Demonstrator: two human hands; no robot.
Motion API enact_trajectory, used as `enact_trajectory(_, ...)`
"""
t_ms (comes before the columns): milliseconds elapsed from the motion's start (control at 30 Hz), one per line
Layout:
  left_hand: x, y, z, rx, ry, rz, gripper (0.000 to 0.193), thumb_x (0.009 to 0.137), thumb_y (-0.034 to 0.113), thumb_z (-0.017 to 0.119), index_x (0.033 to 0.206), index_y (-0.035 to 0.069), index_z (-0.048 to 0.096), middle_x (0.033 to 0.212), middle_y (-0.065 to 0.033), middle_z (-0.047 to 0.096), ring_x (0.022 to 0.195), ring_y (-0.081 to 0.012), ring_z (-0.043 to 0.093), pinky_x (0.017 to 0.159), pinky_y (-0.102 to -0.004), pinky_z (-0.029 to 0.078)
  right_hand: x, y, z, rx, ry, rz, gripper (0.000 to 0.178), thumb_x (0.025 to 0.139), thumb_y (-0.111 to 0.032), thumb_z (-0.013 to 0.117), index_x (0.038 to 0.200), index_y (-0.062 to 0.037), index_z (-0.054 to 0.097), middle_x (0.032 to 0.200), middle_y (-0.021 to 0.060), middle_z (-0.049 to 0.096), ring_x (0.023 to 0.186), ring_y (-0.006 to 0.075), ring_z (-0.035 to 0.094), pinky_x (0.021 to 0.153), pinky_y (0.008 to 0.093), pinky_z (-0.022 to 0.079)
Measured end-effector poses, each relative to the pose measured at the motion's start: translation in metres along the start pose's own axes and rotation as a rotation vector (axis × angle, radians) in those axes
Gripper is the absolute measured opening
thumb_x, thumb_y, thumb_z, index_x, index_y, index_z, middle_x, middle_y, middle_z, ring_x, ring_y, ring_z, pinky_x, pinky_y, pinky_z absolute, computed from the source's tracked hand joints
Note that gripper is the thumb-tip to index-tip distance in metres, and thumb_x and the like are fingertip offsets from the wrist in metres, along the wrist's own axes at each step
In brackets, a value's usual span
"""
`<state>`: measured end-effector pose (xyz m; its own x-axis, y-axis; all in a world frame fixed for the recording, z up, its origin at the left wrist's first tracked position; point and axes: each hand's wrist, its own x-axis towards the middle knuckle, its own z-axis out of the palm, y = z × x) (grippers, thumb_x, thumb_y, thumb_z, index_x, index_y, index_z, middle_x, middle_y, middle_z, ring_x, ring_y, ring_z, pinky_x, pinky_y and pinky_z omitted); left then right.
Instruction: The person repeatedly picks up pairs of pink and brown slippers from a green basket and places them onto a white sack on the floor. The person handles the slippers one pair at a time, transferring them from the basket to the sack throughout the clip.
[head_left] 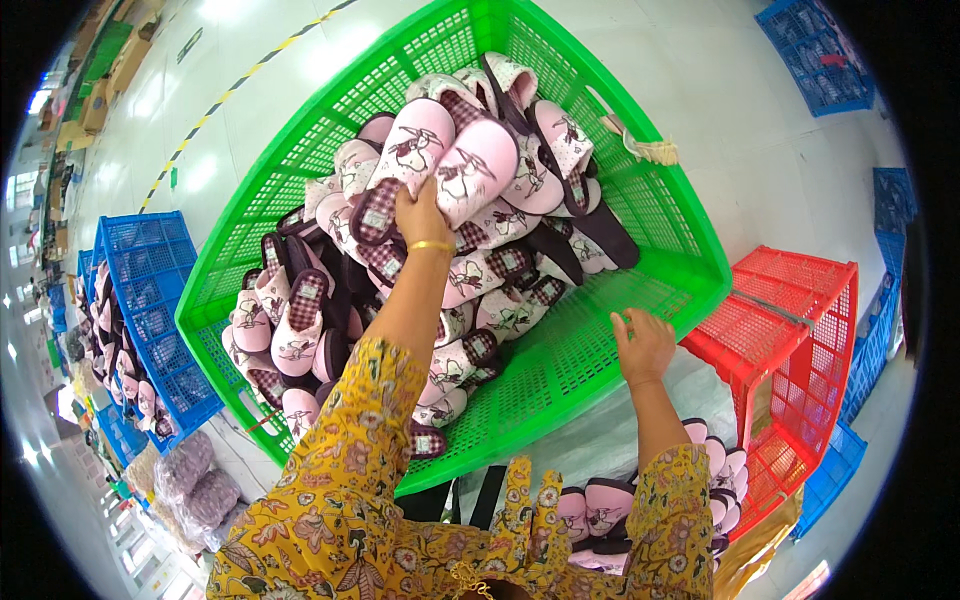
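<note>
The left hand [420, 215] grips two pink slippers [445, 160] from one green crate [640, 290]. The right hand [645, 345] rests open there. One red crate [800, 340] sits beside.

The left hand's [420, 215] fingertips sink between two pink slippers [440, 165] at upper centre, so the grip itself stays hidden. Below them, the lower slippers of the heap [330, 300] lie buried under the top layer and the forearm. At lower right, the slippers on the floor [600, 505] are partly covered by the yellow floral sleeve [670, 510] — and the red crate [800, 350] hides the rest. The boxes at the upper left rim [110, 70] are too small and bent to tell apart.
</note>
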<state>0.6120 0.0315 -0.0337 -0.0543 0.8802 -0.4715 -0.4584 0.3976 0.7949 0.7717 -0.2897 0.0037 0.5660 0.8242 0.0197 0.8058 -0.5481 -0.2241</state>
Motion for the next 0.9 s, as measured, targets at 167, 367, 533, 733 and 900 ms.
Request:
enact_trajectory(167, -0.032, -0.009, -0.038, -0.038, -0.162, -0.020, 0.022, 0.087, -0.002, 0.058, 0.109, 0.001, 0.056, 0.103, -0.0081, 0.064, 0.091, -0.0158, 0.062, 0.082, -0.0289, 0.051, 0.001, -0.001, -0.001, -0.021, -0.014, 0.008, 0.023, 0.082, -0.035, 0.066, 0.083, -0.0123, 0.062, 0.077, 0.0030, 0.064, 0.071, 0.0250, 0.058, 0.065, 0.0395, 0.041)
enact_trajectory(367, -0.040, -0.003, -0.052, -0.005, -0.246, -0.020, 0.023, 0.087, -0.003, 0.057, 0.110, 0.001, 0.055, 0.105, -0.0079, 0.063, 0.093, -0.0146, 0.061, 0.084, -0.0280, 0.051, 0.000, 0.002, 0.001, 0.007, 0.021, -0.006, 0.024, 0.082, -0.035, 0.066, 0.082, -0.0115, 0.061, 0.077, 0.0030, 0.064, 0.071, 0.0248, 0.058, 0.066, 0.0390, 0.041)
enact_trajectory(533, -0.027, -0.007, -0.053, 0.028, -0.235, -0.076, 0.026, 0.088, -0.003, 0.055, 0.113, 0.002, 0.053, 0.107, -0.0087, 0.062, 0.093, -0.0165, 0.061, 0.083, -0.0294, 0.051, 0.001, 0.000, 0.000, 0.017, 0.001, -0.010, 0.023, 0.081, -0.033, 0.067, 0.082, -0.0108, 0.061, 0.076, 0.0034, 0.064, 0.070, 0.0249, 0.058, 0.065, 0.0387, 0.042)
enact_trajectory(733, -0.026, -0.018, -0.061, 0.152, -0.157, -0.198, 0.038, 0.088, 0.002, 0.057, 0.124, 0.009, 0.046, 0.103, -0.0052, 0.063, 0.083, -0.0136, 0.064, 0.063, -0.0260, 0.054, 0.001, 0.001, 0.001, 0.046, 0.030, -0.022, 0.022, 0.079, -0.031, 0.070, 0.081, -0.0114, 0.061, 0.074, 0.0026, 0.063, 0.069, 0.0243, 0.058, 0.064, 0.0384, 0.042)
enact_trajectory(900, -0.039, -0.032, -0.073, 0.242, -0.143, -0.142, 0.051, 0.084, 0.001, 0.061, 0.131, 0.010, 0.041, 0.090, -0.0019, 0.063, 0.064, -0.0068, 0.057, 0.047, -0.0218, 0.042, -0.002, 0.003, 0.004, 0.036, 0.003, 0.018, 0.021, 0.079, -0.032, 0.070, 0.081, -0.0127, 0.062, 0.070, 0.0004, 0.062, 0.068, 0.0231, 0.058, 0.064, 0.0377, 0.042)
